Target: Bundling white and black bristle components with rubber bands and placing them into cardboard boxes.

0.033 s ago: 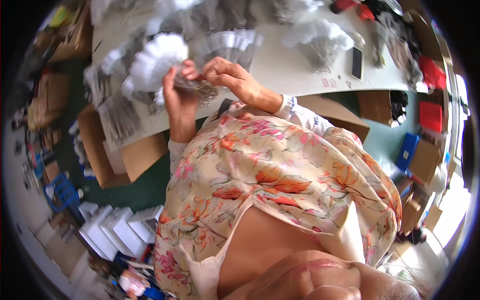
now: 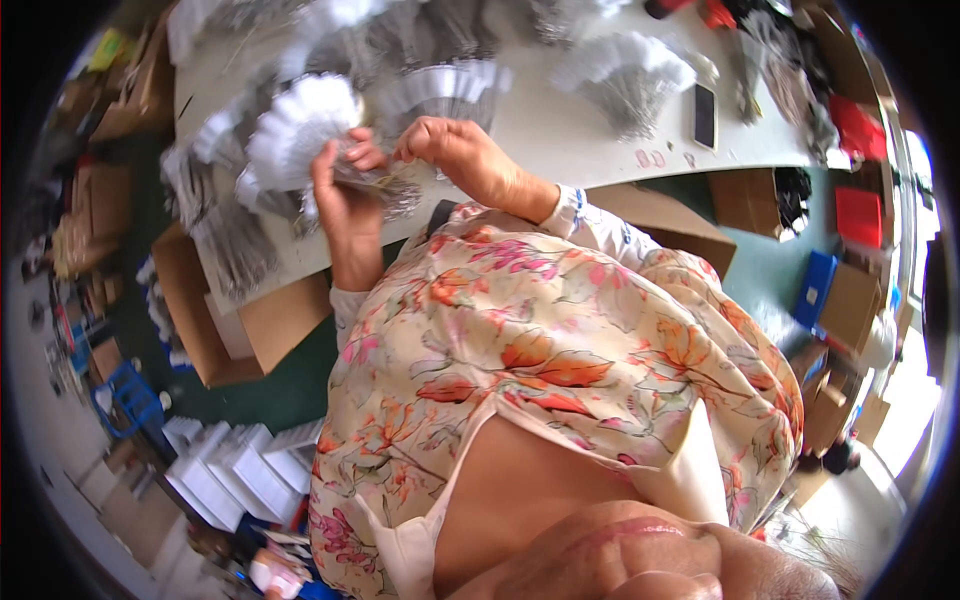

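Observation:
My left hand (image 2: 347,205) is closed round the gathered narrow end of a fan-shaped bundle of white-tipped strips (image 2: 300,125), whose thin grey ends stick out beyond my fingers. To its right my right hand (image 2: 465,162) is pinched, thumb against curled fingers, a little apart from the left. Whatever it pinches is too small to make out. Similar bundles lie on the white table (image 2: 560,140): a fanned bundle (image 2: 445,90) beyond my right hand, a grey bundle (image 2: 235,245) at the near left corner and a spread bundle (image 2: 630,85) farther right.
A dark phone (image 2: 705,117) lies near the table's right front edge, beside small reddish rings (image 2: 650,158). An open cardboard box (image 2: 285,325) stands below the left corner. Another box (image 2: 660,225) sits under the front edge. White box-like units (image 2: 240,470) stand on the green floor.
My right hand has drawn slightly away from the left, widening the gap between them. The left hand still holds the bundle. The whole view has shifted a little.

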Action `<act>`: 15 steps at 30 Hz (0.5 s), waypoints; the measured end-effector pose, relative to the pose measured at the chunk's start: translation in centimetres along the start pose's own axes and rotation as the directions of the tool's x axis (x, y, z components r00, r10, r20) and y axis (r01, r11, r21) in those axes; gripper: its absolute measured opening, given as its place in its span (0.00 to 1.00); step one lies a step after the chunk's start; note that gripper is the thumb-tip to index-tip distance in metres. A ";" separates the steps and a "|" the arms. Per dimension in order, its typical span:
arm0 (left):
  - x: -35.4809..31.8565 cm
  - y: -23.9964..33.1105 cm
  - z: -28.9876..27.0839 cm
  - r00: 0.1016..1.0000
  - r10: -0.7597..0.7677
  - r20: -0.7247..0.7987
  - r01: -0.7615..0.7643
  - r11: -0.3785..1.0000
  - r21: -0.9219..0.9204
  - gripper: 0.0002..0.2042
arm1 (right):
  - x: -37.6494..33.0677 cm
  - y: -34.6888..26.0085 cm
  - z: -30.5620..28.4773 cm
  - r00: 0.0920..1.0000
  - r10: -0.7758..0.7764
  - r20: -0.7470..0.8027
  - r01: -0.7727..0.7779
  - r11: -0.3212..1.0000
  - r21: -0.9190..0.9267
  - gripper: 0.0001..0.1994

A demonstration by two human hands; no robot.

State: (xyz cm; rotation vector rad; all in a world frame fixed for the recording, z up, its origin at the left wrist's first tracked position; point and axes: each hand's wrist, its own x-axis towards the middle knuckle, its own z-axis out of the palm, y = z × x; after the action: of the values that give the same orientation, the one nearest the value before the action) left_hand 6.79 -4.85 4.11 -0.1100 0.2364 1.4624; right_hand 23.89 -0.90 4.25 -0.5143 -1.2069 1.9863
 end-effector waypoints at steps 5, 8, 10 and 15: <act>2.7 0.4 0.8 0.997 0.009 -0.079 -0.002 0.996 0.087 0.15 | -1.1 -3.0 -1.0 0.997 0.075 0.005 -0.075 0.997 0.001 0.08; 5.5 -1.2 2.5 0.987 0.149 -0.065 -0.140 0.982 0.126 0.12 | -3.8 -5.5 -1.0 0.974 -0.164 0.156 0.213 0.901 -0.377 0.07; 7.4 -1.7 2.8 0.998 0.029 -0.051 -0.024 0.996 0.091 0.12 | -3.7 -5.6 -1.5 0.766 -0.407 0.498 0.632 0.620 -0.465 0.06; 10.0 -2.7 5.4 0.987 0.084 0.140 -0.069 0.991 -0.114 0.09 | -4.6 -2.8 -3.7 0.981 0.192 -0.041 -0.168 0.930 0.326 0.08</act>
State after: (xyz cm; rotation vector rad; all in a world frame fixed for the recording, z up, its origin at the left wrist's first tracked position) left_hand 10.90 5.73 6.90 -0.0839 0.0431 1.5525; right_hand 30.35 -1.49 4.79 -0.5388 -0.7906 2.2454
